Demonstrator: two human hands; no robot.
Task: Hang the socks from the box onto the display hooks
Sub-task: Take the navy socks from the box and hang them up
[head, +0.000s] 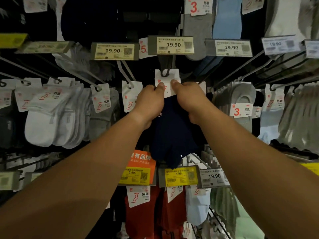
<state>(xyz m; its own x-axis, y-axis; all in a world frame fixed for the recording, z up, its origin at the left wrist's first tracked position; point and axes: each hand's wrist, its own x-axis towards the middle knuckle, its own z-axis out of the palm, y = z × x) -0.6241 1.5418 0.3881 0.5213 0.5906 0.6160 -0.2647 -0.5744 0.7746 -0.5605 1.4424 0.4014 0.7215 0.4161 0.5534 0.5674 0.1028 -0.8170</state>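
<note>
A pack of navy socks [172, 133] is held up at the middle of a shop display wall, its white header card [166, 83] threaded on a dark display hook [166, 70] beneath a price tag reading 19.90 [174, 45]. The card is pinched from both sides: the left hand [150, 102] is closed on its left edge with the thumb laid across the front, and the right hand [188, 99] is closed on its right edge in the same way. The dark socks hang down between the two wrists.

Close on the left, another carded pack [129, 95] hangs just beside the left hand, and a pack of grey socks [101, 107] is seen next to that. Further left, rows of white socks [51, 121] are hung on long metal prongs [25, 69]. On the right, grey low-cut socks [245, 102] with a red "3" label are hung near the right forearm, with pale blue socks [269, 125] and light grey ones beyond. More grey and blue pairs are hung in the row above.

Below the held pack, an orange sign [139, 161] and yellow price tags reading 6.99 [179, 176] are fixed to a lower rail, with another 19.90 tag to their right. Red socks [155, 213] and a pale blue pair hang underneath. The backing wall [107, 19] is dark and the lighting is dim.
</note>
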